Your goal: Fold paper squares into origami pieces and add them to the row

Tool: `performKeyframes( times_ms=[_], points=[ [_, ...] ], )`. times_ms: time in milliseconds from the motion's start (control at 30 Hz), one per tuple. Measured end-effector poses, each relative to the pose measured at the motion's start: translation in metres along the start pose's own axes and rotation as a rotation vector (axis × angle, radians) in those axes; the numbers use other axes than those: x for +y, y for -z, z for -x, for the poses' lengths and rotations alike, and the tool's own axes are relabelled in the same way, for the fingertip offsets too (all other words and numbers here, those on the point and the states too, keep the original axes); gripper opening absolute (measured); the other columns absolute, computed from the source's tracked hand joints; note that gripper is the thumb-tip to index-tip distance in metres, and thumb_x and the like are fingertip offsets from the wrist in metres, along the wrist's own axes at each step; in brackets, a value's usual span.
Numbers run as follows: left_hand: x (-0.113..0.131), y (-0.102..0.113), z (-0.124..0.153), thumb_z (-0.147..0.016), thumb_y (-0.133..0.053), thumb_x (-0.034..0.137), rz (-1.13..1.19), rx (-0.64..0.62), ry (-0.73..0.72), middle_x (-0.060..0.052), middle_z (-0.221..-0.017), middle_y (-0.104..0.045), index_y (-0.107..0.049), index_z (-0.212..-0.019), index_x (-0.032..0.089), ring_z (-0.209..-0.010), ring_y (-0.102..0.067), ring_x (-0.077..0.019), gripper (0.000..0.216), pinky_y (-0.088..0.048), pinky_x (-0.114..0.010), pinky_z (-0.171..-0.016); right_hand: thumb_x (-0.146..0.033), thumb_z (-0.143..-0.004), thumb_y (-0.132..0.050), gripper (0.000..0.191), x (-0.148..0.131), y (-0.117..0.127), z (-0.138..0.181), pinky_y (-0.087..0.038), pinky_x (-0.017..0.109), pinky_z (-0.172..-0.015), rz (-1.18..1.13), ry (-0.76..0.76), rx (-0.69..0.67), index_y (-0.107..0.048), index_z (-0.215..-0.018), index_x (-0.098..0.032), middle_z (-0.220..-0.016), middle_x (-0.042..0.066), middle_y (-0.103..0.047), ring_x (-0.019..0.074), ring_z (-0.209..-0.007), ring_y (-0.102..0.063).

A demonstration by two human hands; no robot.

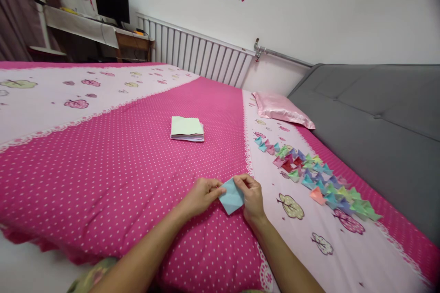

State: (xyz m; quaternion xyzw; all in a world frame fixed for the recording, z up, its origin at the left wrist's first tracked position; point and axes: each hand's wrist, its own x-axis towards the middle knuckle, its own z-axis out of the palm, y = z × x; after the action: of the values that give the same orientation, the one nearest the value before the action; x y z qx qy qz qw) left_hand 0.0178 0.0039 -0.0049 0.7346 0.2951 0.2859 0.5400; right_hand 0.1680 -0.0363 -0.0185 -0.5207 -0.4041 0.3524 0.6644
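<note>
A light blue square of paper (231,197) with fold creases lies on the pink dotted bedspread (137,165), near the front edge of the bed. My left hand (202,196) pinches its left corner with closed fingers. My right hand (252,194) pinches its upper right edge, fingers curled onto the paper. Both forearms reach in from the bottom of the view.
A stack of coloured paper (187,128) with a pale green top sheet lies further up the bed. Several folded paper shapes (316,178) sit in rows on the right. Behind them are a pink pillow (282,109), a grey sofa (378,119) and a white radiator (199,55).
</note>
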Motion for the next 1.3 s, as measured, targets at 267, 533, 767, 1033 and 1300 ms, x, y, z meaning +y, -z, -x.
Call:
performKeyframes(
  times_ms=[267, 533, 767, 1033, 1300],
  points=[
    [-0.009, 0.0, -0.005, -0.077, -0.049, 0.039, 0.123, 0.1, 0.017, 0.004, -0.05, -0.04, -0.054, -0.06, 0.012, -0.046, -0.031, -0.0068, 0.032, -0.022, -0.021, -0.046, -0.036, -0.07, -0.064, 0.02, 0.005, 0.0, -0.004, -0.039, 0.022, -0.055, -0.08, -0.068, -0.063, -0.064, -0.072, -0.016, -0.063, -0.002, -0.057, 0.0106, -0.056, -0.049],
    [-0.004, 0.003, -0.007, -0.071, -0.056, 0.041, 0.318, 0.196, 0.057, 0.0, -0.05, -0.049, -0.059, -0.062, 0.01, -0.044, -0.039, -0.007, 0.033, -0.027, -0.021, -0.045, -0.037, -0.07, -0.064, 0.024, 0.004, 0.0, -0.004, -0.038, 0.023, -0.056, -0.029, -0.045, 0.017, -0.061, -0.064, -0.014, -0.06, -0.002, -0.055, 0.0104, -0.057, -0.046],
    [-0.002, 0.002, -0.007, -0.067, -0.063, 0.041, 0.41, 0.216, 0.084, -0.002, -0.052, -0.056, -0.062, -0.063, 0.008, -0.044, -0.043, -0.0067, 0.033, -0.03, -0.019, -0.046, -0.035, -0.069, -0.066, 0.026, 0.005, 0.002, -0.005, -0.035, 0.022, -0.053, -0.017, 0.005, 0.051, -0.054, -0.057, -0.015, -0.054, -0.005, -0.048, 0.0089, -0.053, -0.041],
    [0.007, 0.001, -0.001, -0.061, -0.07, 0.042, 0.541, 0.2, 0.177, -0.005, -0.059, -0.061, -0.063, -0.073, 0.009, -0.047, -0.051, -0.0096, 0.035, -0.035, -0.02, -0.047, -0.031, -0.068, -0.067, 0.022, 0.001, 0.0, -0.001, -0.035, 0.021, -0.051, -0.009, -0.026, -0.166, -0.056, -0.058, -0.015, -0.054, -0.004, -0.05, 0.0083, -0.052, -0.043],
    [0.005, 0.002, -0.001, -0.063, -0.066, 0.045, 0.482, 0.242, 0.191, -0.001, -0.051, -0.053, -0.06, -0.062, 0.01, -0.042, -0.043, -0.0069, 0.036, -0.029, -0.019, -0.042, -0.029, -0.07, -0.066, 0.017, -0.001, 0.0, 0.003, -0.037, 0.021, -0.053, 0.033, -0.007, -0.222, -0.06, -0.062, -0.015, -0.056, -0.003, -0.054, 0.0091, -0.054, -0.047]
  ],
)
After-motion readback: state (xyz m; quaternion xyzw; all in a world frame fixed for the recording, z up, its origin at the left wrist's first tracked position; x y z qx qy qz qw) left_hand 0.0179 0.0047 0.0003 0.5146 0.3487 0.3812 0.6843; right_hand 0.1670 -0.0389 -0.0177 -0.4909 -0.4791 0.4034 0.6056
